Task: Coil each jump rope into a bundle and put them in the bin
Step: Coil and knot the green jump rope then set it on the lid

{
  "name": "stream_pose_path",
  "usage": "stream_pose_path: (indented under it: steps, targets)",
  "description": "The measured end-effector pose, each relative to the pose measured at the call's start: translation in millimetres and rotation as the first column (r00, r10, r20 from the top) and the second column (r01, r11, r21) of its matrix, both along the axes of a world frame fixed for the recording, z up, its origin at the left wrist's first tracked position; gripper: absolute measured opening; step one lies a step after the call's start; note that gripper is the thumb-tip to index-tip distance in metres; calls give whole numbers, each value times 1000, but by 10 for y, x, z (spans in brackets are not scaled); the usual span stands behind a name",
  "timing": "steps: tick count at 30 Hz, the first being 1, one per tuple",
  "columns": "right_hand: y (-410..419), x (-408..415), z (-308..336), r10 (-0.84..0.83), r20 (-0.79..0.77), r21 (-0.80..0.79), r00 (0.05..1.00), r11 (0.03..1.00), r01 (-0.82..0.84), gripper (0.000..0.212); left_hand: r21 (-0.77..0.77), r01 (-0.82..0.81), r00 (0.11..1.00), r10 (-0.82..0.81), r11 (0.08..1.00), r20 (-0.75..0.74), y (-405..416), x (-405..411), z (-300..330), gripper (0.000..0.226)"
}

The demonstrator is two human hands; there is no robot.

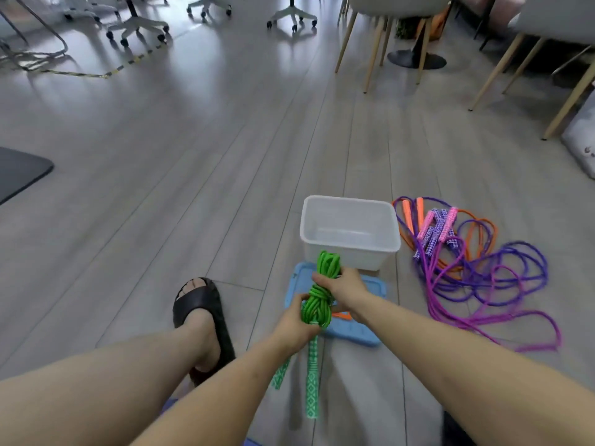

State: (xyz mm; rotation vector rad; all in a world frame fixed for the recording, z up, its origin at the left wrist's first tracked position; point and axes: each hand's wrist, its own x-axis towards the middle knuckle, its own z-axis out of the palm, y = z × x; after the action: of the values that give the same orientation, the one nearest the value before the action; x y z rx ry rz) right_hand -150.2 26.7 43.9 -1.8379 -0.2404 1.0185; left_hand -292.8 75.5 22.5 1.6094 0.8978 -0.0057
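Grey plank floor [225,149], glossy, reflecting soft light from the far side. Office chair bases [138,25] on castors along the top left, wooden-legged chairs [380,33] and a black round table base [417,59] top right. Dark mat [19,170] at left edge, striped tape [96,72] across far floor.

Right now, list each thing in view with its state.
Green rope: bundled, gripped by both hands, handles hanging down.
Bin: open, nothing inside.
Blue lid: off, flat on the floor.
Other ropes: loose, tangled on the floor.
Left hand: holding the bundle.
Right hand: holding the bundle.
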Motion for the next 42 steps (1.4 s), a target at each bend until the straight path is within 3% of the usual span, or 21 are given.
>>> stream_pose_path:
  steps: [7, 9, 11, 14, 17, 23, 29, 33, 36, 42]
  targets:
    - [277, 86, -865, 2, 33, -114, 999, 993, 1, 34, 45, -38, 993, 42, 998, -107, 145, 97, -785, 65]
    - [299, 110, -1108, 60, 23, -178, 998, 982, -55, 44, 182, 91, 962, -38, 979, -271, 183, 90, -977, 68]
    - [279, 166, -1383, 154, 108, -254, 982, 959, -123, 42, 263, 252, 892, -118, 931, -437, 197, 63, -1124, 71]
    - [252, 179, -1564, 150, 165, -284, 975, 954, -99, 24, 284, 354, 850, -180, 891, -494, 194, 50, -1269, 82]
    - [258, 157, -1615, 105, 171, -294, 980, 954, -51, 23, 340, 380, 830, -155, 860, -536, 193, 96, -1299, 81]
    - [269, 161, -1474, 223, 230, -417, 947, 902, -111, 22, 300, 246, 894, -96, 922, -438, 181, 169, -1260, 57]
    - [323, 277, -1664, 53, 149, -303, 987, 953, -6, 27, 338, 50, 947, 62, 940, -314, 228, 167, -1276, 47]
    - [477, 349, -1363, -197, 31, -135, 980, 971, 199, 16, 364, -56, 971, 136, 930, -197, 407, 322, -1231, 45]
    - [523, 418, -1317, -242, -5, -98, 970, 966, 240, 11, 370, -23, 971, 109, 929, -211, 561, 431, -1241, 45]
    - [360, 400, -1495, -67, -10, -208, 998, 976, 64, 14, 351, 97, 963, 1, 931, -271, 558, 427, -1286, 45]
